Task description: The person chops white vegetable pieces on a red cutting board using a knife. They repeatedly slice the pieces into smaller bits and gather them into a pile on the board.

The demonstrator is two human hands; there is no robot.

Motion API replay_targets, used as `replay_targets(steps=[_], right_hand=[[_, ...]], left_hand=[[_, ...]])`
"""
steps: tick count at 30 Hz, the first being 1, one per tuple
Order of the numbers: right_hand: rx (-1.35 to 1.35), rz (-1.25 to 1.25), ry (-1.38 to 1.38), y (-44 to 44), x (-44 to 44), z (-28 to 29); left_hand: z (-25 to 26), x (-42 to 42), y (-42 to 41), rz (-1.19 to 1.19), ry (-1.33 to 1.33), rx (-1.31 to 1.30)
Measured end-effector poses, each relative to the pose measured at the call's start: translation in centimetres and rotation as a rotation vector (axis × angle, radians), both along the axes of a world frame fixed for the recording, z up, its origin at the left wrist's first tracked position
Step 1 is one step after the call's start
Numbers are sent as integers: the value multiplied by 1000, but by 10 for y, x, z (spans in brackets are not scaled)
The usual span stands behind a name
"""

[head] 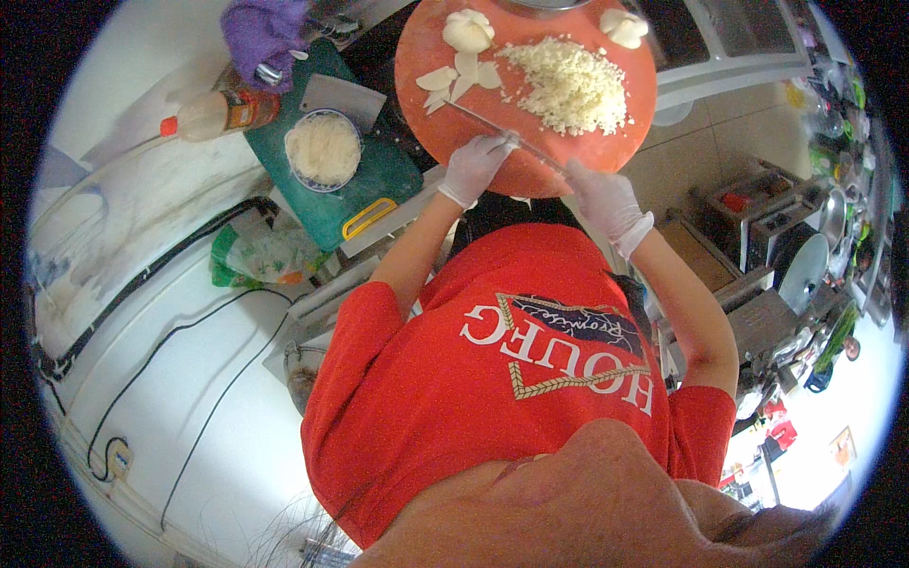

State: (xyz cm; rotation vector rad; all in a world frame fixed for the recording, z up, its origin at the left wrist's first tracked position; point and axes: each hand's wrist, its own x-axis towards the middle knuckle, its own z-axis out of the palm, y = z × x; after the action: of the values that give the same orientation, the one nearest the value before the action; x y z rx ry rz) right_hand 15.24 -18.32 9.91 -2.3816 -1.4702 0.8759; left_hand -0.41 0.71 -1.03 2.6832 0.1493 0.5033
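My right hand (602,202), in a translucent white glove, grips the handle end of a kitchen knife (540,153). The blade is seen nearly edge-on and slants up and left over a round orange-red cutting board (454,128). Gloved as well, my left hand (474,170) has its fingertips on the blade about midway along it. Near the knife's tip lie several flat pale slices (465,71) of what looks like a vegetable. A heap of finely chopped pale pieces (575,89) covers the board's right half. Larger pale chunks (469,30) sit at the far side.
On the left, a green cutting board (383,177) carries a bowl of thin white noodles (323,150) and a cleaver (344,99). Beside it lie a red-capped plastic bottle (220,115) and a purple cloth (263,35). A metal bowl's rim (547,7) shows at the far edge.
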Motion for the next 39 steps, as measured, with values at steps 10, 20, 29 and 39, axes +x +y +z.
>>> replay_targets(steps=[10,20,29,39], right_hand=[[71,25,29,11,-6,-19],[-66,4,46,8,-1,-4],[35,4,25,5,-9,-6],[-31,8,-12,12,-14,2]], left_hand=[[0,-3,-1,-6,144,-28],[1,-20,-9,108,208,-227],[-7,-17,-8,80,61,-132],[-3,-13,-8,65,85,-122]])
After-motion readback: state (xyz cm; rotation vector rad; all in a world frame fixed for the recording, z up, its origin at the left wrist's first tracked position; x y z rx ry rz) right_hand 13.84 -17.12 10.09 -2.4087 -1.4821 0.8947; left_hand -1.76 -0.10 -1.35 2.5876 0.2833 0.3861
